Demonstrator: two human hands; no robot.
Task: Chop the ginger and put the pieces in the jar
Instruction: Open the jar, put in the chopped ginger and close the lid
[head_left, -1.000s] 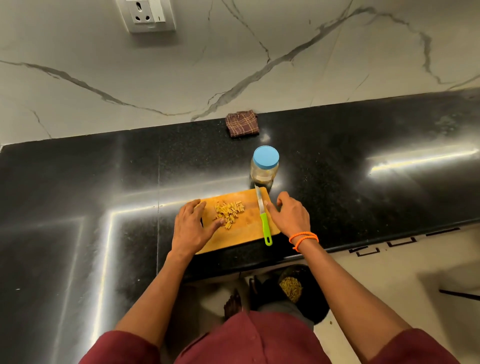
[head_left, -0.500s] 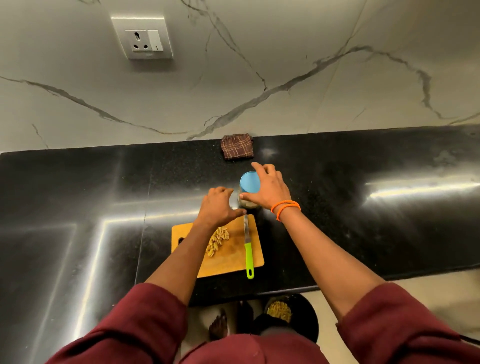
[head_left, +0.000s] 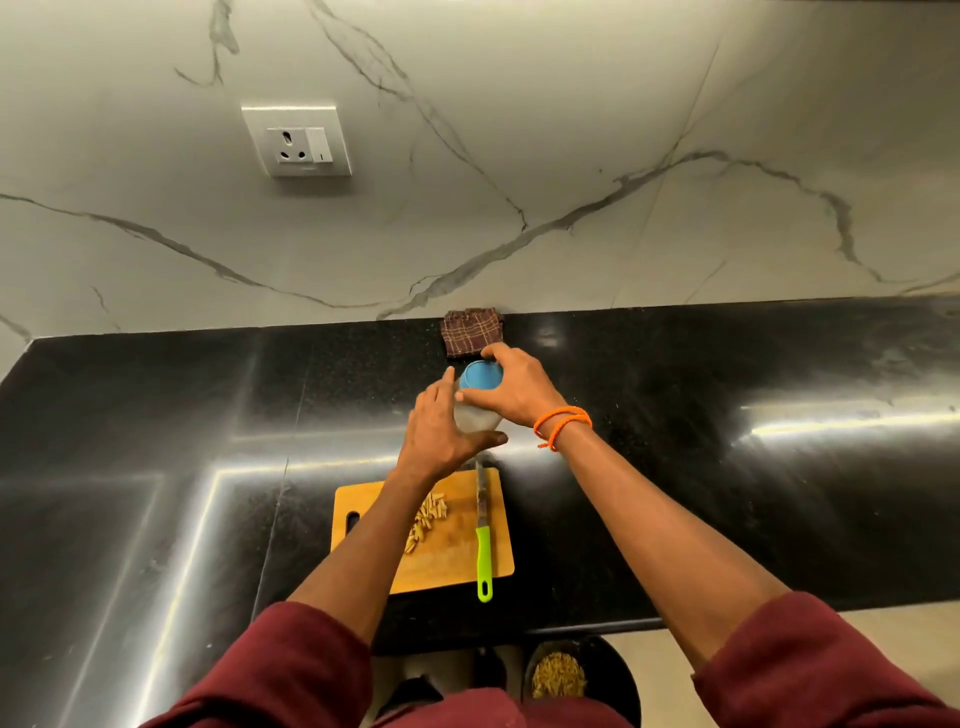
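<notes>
Lidded jar (head_left: 477, 415) between both hands

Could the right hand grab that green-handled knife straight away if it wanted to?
Probably not straight away: the right hand grips the blue lid of the clear jar. The green-handled knife lies uncovered on the wooden cutting board, so once freed, nothing blocks it.

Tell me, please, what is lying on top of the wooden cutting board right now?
On the cutting board lie chopped ginger pieces and a green-handled knife, its handle end overhanging the near edge. The left forearm crosses above the board and covers part of the pile and the board.
</notes>
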